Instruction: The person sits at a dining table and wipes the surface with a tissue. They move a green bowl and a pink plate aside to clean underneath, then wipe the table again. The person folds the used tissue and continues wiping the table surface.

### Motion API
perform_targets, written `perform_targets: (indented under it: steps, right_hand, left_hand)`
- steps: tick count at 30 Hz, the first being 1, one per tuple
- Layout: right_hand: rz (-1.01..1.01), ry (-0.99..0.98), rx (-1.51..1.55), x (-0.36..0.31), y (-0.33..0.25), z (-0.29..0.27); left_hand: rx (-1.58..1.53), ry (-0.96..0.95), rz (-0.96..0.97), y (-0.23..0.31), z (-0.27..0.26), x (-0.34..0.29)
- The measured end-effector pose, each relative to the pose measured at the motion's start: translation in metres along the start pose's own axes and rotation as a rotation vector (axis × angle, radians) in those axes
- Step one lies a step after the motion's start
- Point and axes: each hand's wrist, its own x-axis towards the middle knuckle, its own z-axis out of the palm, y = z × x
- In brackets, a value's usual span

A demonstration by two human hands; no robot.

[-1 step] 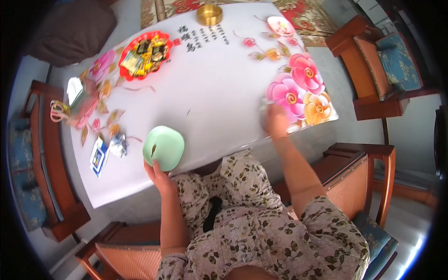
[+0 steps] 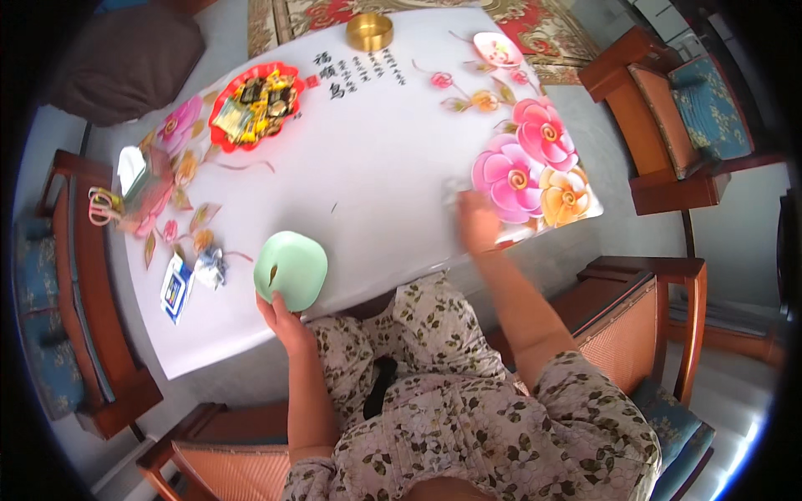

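My left hand [image 2: 282, 319] grips the near rim of a pale green plate [image 2: 302, 265], thumb on top and fingers underneath. The plate is at the table's near edge, and a small dark brown, leaf-like scrap [image 2: 272, 275] lies in it. My right hand [image 2: 479, 224] is low over the near right part of the table, beside the large printed flowers. Motion smears its fingers. Beneath and ahead of them shows a pale, cloth-like thing [image 2: 454, 192], too blurred to name surely, which the hand appears to press on the tabletop.
On the white flowered table cover [image 2: 376, 150] stand a red tray [image 2: 216, 134] of wrapped snacks, a golden bowl [image 2: 370, 32], a tissue box [image 2: 150, 185] with scissors [image 2: 104, 206] beside it, a blue-white packet [image 2: 175, 288] and a crumpled wrapper [image 2: 210, 268]. Wooden chairs [image 2: 687, 321] surround it.
My right hand has slid a little to the left, away from the printed flowers, with the pale thing. My left hand keeps its hold on the plate. The whole view has shifted slightly.
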Motion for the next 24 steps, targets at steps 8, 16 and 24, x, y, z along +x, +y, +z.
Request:
perform_targets:
  steps: [8, 16, 24]
  right_hand:
    - [-0.079, -0.221, 0.268, 0.043, -0.007, -0.005]
    - [0.032, -0.129, 0.126, 0.058, -0.024, -0.009]
    - [0.074, -0.084, 0.251, 0.115, 0.010, 0.003]
  left_hand:
    - [-0.011, 0.039, 0.035, 0.024, 0.036, 0.024]
    - [-0.005, 0.111, 0.071, 0.029, 0.048, 0.062]
    - [-0.016, 0.031, 0.117, 0.048, 0.076, 0.085]
